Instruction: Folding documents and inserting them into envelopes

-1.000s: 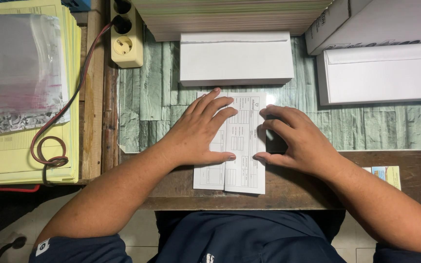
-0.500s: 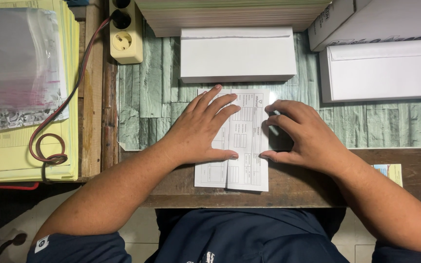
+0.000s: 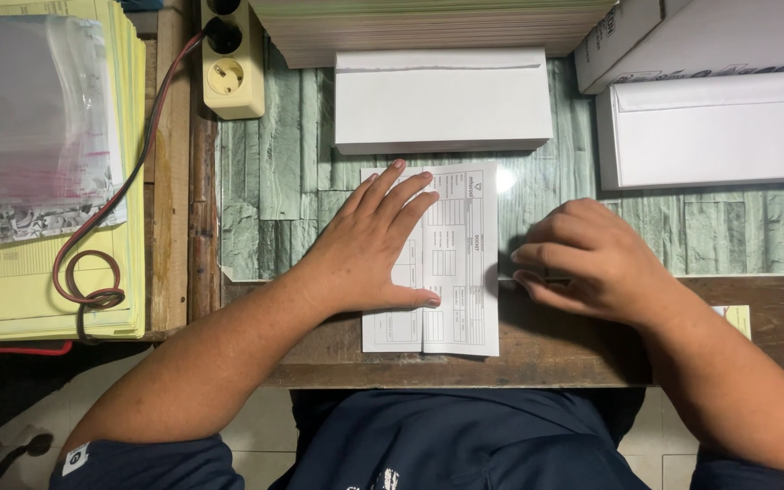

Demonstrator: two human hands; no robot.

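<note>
Green stone-pattern desktop [image 3: 274,163] with a wooden front edge, seen from above. Left hand [image 3: 369,245] lies flat, fingers spread, palm down on the left half of a printed form sheet [image 3: 460,263], pinning it; grasping nothing. The sheet sits at the near centre of the desk, its near end on the wooden edge, its far end just short of a white envelope stack [image 3: 442,100]. Right hand [image 3: 592,263] is just right of the sheet, fingers curled loosely inward, fingertips close to the sheet's right edge; can't tell if it touches the paper or pinches anything. More white envelopes [image 3: 719,132] far right, next to a white box [image 3: 700,36]. Far left: cream power strip [image 3: 231,59] with a red-brown cable [image 3: 93,272] looping over a stack of yellow paper [image 3: 38,290], clear plastic sleeves [image 3: 29,127] on top.
</note>
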